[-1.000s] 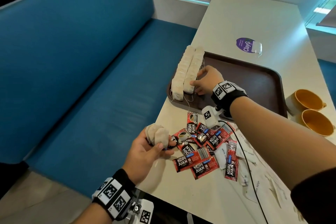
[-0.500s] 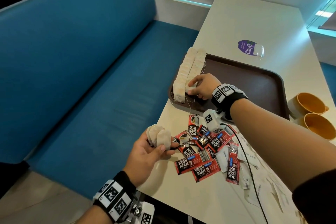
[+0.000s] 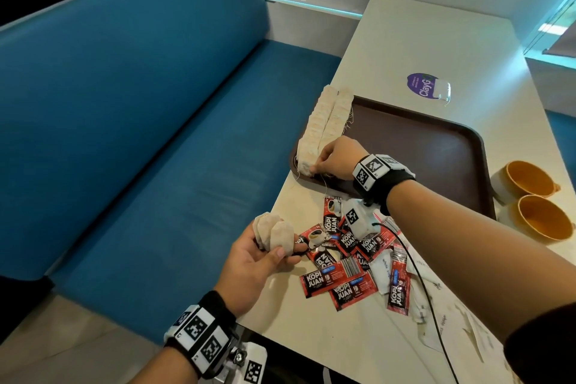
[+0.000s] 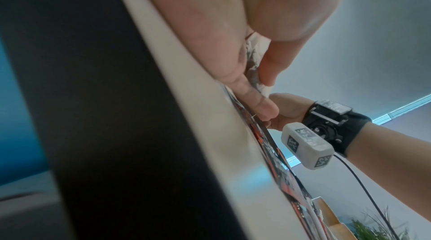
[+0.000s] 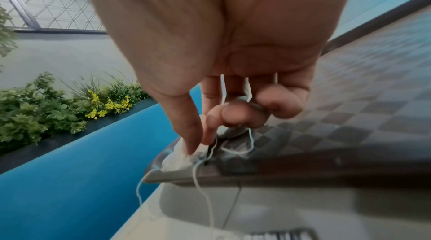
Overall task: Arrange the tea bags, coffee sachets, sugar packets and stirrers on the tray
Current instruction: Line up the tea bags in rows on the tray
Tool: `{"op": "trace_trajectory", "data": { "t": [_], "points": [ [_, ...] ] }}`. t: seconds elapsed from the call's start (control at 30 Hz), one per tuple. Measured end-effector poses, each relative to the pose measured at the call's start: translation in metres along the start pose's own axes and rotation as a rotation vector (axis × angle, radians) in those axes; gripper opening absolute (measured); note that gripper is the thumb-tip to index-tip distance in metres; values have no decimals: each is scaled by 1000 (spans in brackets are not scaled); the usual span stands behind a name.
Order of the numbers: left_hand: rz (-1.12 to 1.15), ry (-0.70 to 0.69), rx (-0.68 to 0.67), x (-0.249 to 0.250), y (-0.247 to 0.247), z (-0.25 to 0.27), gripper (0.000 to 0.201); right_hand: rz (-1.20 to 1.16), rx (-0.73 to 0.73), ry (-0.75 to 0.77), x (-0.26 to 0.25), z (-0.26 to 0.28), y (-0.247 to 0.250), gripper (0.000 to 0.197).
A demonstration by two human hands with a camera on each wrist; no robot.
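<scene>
The white counter [image 3: 405, 50] holds a brown tray [image 3: 436, 146]. Two rows of tea bags [image 3: 324, 121] lie along its left edge. The right hand [image 3: 338, 157] pinches the nearest bag there. The left hand [image 3: 249, 262] curls its fingers [image 3: 274, 256] around more tea bags [image 3: 274, 232], beside red coffee sachets [image 3: 352, 262].

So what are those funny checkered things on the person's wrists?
Each wrist wears a black band carrying white tiles printed with black square codes: left wrist band, right wrist band. A small white camera box hangs under the right one, trailing a thin black cable.
</scene>
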State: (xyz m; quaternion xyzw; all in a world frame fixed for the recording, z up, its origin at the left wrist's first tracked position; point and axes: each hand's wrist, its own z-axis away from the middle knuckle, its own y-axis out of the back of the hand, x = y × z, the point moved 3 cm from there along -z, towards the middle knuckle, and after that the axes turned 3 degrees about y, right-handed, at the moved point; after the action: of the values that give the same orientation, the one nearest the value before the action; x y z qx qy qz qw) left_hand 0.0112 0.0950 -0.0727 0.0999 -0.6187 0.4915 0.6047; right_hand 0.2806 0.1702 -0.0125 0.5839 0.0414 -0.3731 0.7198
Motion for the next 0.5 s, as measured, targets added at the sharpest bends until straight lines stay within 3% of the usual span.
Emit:
{"op": "trace_trajectory", "data": {
  "t": [0.3,0.43,0.5],
  "points": [
    [26,19,20,1,-3,0,46,-205,142,54,-1,54,20,20],
    [15,17,41,1,-3,0,46,-414,32,145,-18,111,0,11],
    [12,15,56,1,-2,0,48,-497,-3,155,-22,133,-17,18]
  ]
}}
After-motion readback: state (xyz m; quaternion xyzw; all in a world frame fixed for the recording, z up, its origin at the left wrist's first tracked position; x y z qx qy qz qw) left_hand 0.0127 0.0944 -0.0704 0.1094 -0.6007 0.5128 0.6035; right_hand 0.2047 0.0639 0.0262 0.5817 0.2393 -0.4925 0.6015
